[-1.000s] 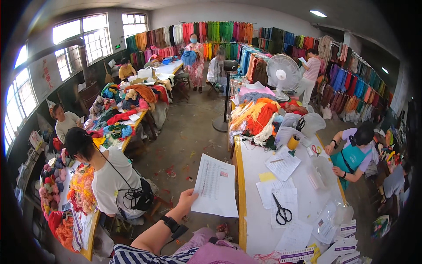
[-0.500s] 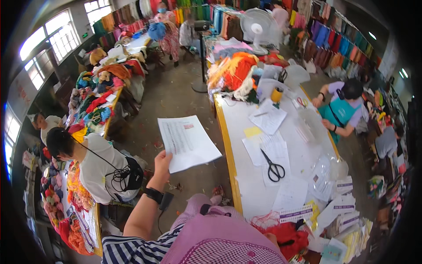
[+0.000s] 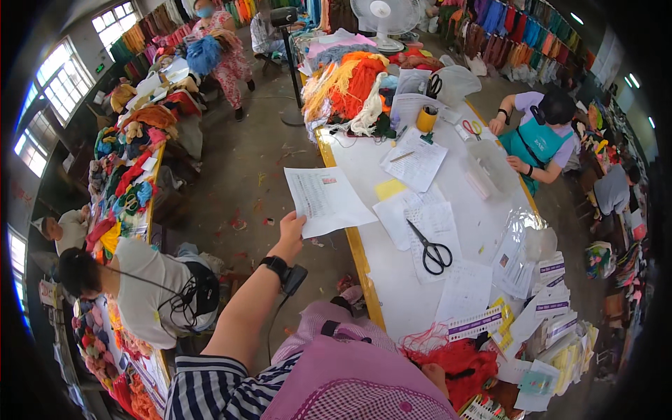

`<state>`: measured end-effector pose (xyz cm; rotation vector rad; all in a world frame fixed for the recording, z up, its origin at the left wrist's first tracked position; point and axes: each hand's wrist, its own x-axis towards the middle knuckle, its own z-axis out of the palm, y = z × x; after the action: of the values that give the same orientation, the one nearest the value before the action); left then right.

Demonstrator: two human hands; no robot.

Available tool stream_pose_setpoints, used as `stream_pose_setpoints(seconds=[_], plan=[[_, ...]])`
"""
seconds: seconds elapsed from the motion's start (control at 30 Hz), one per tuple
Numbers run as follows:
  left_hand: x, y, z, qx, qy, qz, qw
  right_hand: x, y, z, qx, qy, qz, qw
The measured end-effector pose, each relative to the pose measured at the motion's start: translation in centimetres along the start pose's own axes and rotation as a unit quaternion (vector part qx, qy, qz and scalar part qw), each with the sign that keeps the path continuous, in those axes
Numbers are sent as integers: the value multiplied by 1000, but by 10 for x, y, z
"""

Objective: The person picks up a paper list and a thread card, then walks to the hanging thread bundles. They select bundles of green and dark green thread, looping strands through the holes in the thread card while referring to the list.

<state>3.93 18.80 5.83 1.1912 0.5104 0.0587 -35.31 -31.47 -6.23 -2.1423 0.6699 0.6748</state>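
Note:
A printed paper sheet (image 3: pixel 332 199) with a small red picture is held out over the aisle, its right side reaching the table's edge. My left hand (image 3: pixel 289 231) pinches its lower left corner. Low in view, my right hand (image 3: pixel 435 378) shows only in part beside the apron, against a bundle of red yarn (image 3: pixel 472 367); its fingers are hidden. On the white table (image 3: pixel 483 224), black scissors (image 3: pixel 432 252) lie on handwritten papers (image 3: pixel 414 162).
Colour cards (image 3: pixel 549 301) and packets crowd the near right corner. Orange and red yarn (image 3: pixel 353 87) and a white fan (image 3: pixel 385 17) stand farther off. One person (image 3: pixel 549 136) works at the right side, another (image 3: pixel 157 287) at the left table, and a third (image 3: pixel 227 70) carries blue yarn.
My left hand has carried the sheet rightward, toward the table. The person with the blue yarn has come nearer along the aisle. My view has shifted somewhat.

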Motion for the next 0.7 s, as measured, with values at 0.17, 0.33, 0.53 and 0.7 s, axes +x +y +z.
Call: stream_pose_setpoints(seconds=[0.17, 0.33, 0.53, 0.7], plan=[[95, -14, 48, 68, 54, 45, 995, -19, 5, 3, 115, -20, 96, 989], [179, -20, 82, 90, 88, 64, 990, -27, -67, -13, 1, 16, 112, 994], [248, -46, 109, 255, 140, 131, 948, -4, -87, -6, 148, 13, 122, 981], [269, -60, 119, 326, 141, 71, 932, -3, -117, -6, 190, 26, 126, 973]])
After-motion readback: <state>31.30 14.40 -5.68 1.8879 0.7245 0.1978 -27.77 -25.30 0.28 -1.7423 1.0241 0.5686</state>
